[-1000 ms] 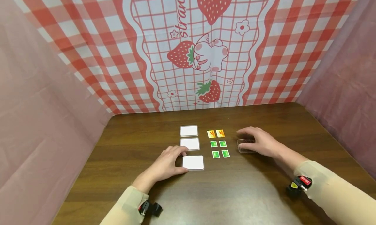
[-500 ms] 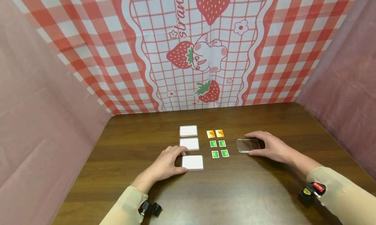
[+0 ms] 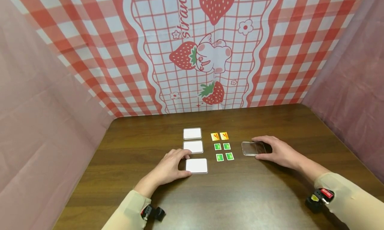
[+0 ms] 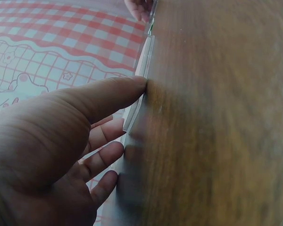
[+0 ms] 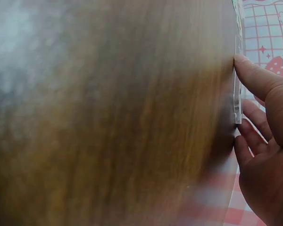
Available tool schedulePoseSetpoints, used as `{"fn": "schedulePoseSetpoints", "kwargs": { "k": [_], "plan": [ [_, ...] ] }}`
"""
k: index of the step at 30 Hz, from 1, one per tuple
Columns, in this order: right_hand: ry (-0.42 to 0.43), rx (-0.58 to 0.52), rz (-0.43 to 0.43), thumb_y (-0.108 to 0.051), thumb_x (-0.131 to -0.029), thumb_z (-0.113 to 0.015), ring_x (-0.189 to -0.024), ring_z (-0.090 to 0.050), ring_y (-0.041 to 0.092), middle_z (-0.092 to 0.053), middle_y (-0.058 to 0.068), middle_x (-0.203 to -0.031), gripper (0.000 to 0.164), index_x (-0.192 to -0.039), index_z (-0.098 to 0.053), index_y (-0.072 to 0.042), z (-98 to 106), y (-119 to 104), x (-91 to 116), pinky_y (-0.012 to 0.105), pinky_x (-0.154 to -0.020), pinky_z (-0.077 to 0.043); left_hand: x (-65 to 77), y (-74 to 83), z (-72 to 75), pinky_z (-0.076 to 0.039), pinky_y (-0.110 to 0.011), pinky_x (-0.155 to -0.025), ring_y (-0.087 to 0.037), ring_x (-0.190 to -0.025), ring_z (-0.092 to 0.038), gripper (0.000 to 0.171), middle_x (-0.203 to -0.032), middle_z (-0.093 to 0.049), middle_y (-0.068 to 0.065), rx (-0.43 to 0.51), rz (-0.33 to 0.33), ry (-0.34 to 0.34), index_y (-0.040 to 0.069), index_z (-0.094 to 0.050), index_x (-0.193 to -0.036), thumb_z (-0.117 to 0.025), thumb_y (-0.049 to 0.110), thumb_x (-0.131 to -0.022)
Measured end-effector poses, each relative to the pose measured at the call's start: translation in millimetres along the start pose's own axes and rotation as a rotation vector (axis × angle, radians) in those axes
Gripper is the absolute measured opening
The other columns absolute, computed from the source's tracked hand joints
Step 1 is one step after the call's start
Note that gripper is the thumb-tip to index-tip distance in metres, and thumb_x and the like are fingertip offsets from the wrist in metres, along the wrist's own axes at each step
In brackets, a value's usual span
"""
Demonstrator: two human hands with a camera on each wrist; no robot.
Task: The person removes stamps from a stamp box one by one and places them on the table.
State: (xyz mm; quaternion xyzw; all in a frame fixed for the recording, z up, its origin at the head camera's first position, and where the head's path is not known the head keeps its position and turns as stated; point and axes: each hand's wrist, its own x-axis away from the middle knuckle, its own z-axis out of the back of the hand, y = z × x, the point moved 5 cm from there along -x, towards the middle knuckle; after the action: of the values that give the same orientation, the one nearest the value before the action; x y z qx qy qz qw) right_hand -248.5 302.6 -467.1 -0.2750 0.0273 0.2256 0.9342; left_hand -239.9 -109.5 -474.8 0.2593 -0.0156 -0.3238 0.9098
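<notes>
Three white rectangles in clear cases lie in a column: a far one [image 3: 192,133], a middle one [image 3: 193,146] and a near one [image 3: 196,165]. My left hand [image 3: 168,166] spans the near case, thumb on its front edge and fingers at its back edge. To the right, an unfilled clear plastic case [image 3: 249,148] lies on the table. My right hand [image 3: 280,151] holds it by its long edges between thumb and fingers. Between them sit small picture tiles: two orange tiles [image 3: 219,136] at the back and several green tiles [image 3: 222,151] in front.
A brown wooden table [image 3: 210,196] carries everything. Behind it hangs a red-and-white strawberry cloth [image 3: 210,56]. Pink cloth [image 3: 45,106] closes off the left side, and more pink drape [image 3: 345,73] hangs at the right.
My right hand has drawn back to the right along the clear case, uncovering more of its left part. My left hand, the white rectangles and the tiles have stayed put.
</notes>
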Motion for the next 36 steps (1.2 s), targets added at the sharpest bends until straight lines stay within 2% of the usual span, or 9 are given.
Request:
{"fn": "schedulePoseSetpoints", "kwargs": {
  "k": [12,18,26,30,36],
  "plan": [
    [0.041,0.012,0.010,-0.032,-0.095,-0.091,-0.129,-0.064,0.037,-0.071,0.013,-0.139,0.060,-0.145,-0.069,-0.005,0,4,0,0.062,-0.103,-0.050,-0.1,0.3,-1.0,-0.046,-0.055,-0.108,-0.027,-0.122,-0.060,0.066,-0.126,-0.070,-0.001,0.006,0.002,0.003,0.009,-0.064,-0.144,-0.095,0.029,-0.089],
    [0.059,0.005,0.025,-0.027,-0.095,-0.091,-0.126,-0.066,0.034,-0.072,0.014,-0.138,0.059,-0.144,-0.069,-0.003,2,-1,-3,0.060,-0.102,-0.051,-0.5,-0.4,-2.1,-0.046,-0.055,-0.109,-0.028,-0.123,-0.060,0.067,-0.127,-0.070,-0.001,0.008,0.011,-0.006,0.009,-0.063,-0.145,-0.095,0.029,-0.090],
    [0.090,-0.027,0.045,-0.023,-0.093,-0.092,-0.122,-0.068,0.031,-0.073,0.011,-0.135,0.059,-0.144,-0.069,-0.003,0,-25,-11,0.058,-0.098,-0.054,-1.0,1.0,2.3,-0.044,-0.055,-0.114,-0.031,-0.128,-0.060,0.069,-0.129,-0.070,-0.004,0.013,0.008,-0.017,0.008,-0.062,-0.146,-0.095,0.027,-0.089],
    [0.084,-0.046,0.043,-0.024,-0.094,-0.092,-0.126,-0.067,0.032,-0.073,0.010,-0.138,0.058,-0.144,-0.070,-0.005,-7,-40,-17,0.059,-0.102,-0.053,1.3,2.0,4.8,-0.047,-0.053,-0.112,-0.030,-0.128,-0.060,0.069,-0.131,-0.070,-0.005,0.009,0.011,-0.020,0.007,-0.061,-0.147,-0.095,0.026,-0.090],
    [0.073,-0.072,0.062,-0.021,-0.092,-0.093,-0.121,-0.068,0.029,-0.073,0.009,-0.135,0.058,-0.143,-0.071,-0.005,-23,-64,-27,0.057,-0.099,-0.055,5.1,2.7,7.0,-0.049,-0.052,-0.110,-0.029,-0.126,-0.060,0.067,-0.131,-0.070,-0.007,0.000,0.002,-0.013,0.005,-0.062,-0.145,-0.095,0.024,-0.090]
  ]
}}
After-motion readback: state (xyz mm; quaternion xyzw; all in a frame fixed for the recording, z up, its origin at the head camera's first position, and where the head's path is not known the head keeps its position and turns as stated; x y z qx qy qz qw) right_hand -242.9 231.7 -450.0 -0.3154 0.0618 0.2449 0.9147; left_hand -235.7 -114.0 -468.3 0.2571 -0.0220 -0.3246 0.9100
